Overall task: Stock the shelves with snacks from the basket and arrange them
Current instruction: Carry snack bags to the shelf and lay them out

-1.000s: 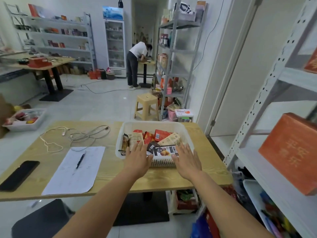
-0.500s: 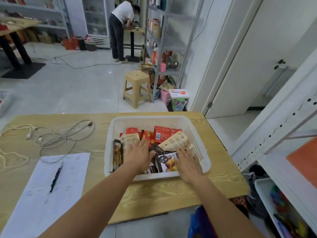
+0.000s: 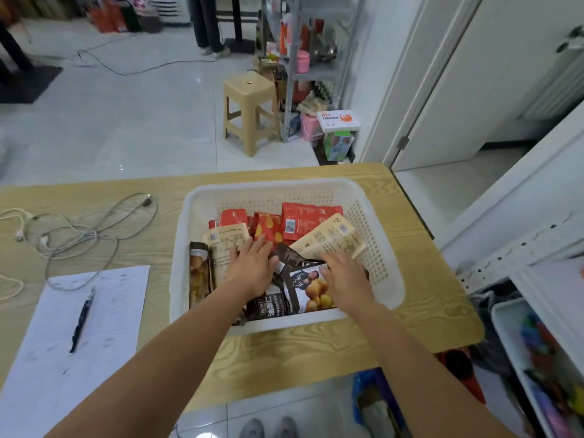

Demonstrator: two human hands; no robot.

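A white plastic basket (image 3: 384,248) stands on the wooden table (image 3: 316,352) and holds several snack packets: red ones (image 3: 300,221) at the back, beige ones (image 3: 328,237), dark ones (image 3: 303,290) in front. Both my hands are inside the basket. My left hand (image 3: 251,267) lies flat with straight fingers on a beige packet (image 3: 226,240). My right hand (image 3: 344,276) rests on the dark packet with its fingers bent over the beige packet's edge; whether it grips anything I cannot tell. The white shelf unit (image 3: 537,248) stands at the right edge.
A sheet of paper (image 3: 104,311) with a pen (image 3: 81,320) and coiled cables (image 3: 79,235) lie on the table's left part. Beyond the table stand a beige stool (image 3: 249,112), a grey rack (image 3: 300,58) and boxes. A white bin (image 3: 505,314) with coloured items sits low on the right.
The view has tilted down and drawn closer to the basket. Both hands have gone from the near rim down onto the packets inside.
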